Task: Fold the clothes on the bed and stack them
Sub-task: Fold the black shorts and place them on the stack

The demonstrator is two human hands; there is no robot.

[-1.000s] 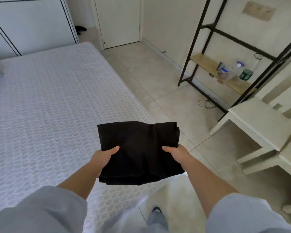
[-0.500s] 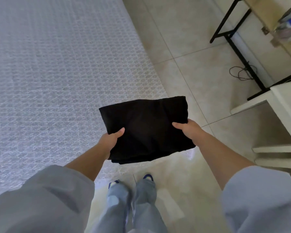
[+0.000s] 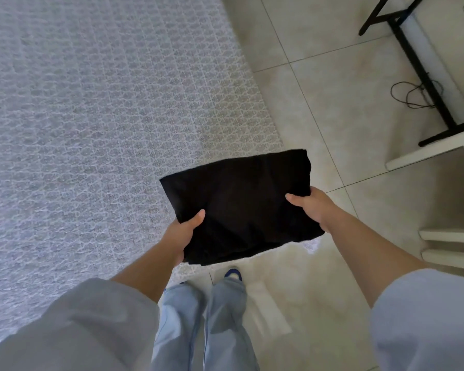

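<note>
Folded black garment point(image 3: 241, 204) held flat over the near right corner of the bed point(image 3: 91, 129). Left hand point(image 3: 182, 231) and right hand point(image 3: 311, 204) each grip a side, thumb on top, fingers hidden underneath, probably so the folds hold. Bare patterned mattress; tiled floor point(image 3: 332, 116) right.

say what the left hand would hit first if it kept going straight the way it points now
Probably the bed. The left hand grips the folded black garment by its near left edge and points forward, toward the mattress corner; nothing else shows in between, though height above the bed is unclear.
</note>
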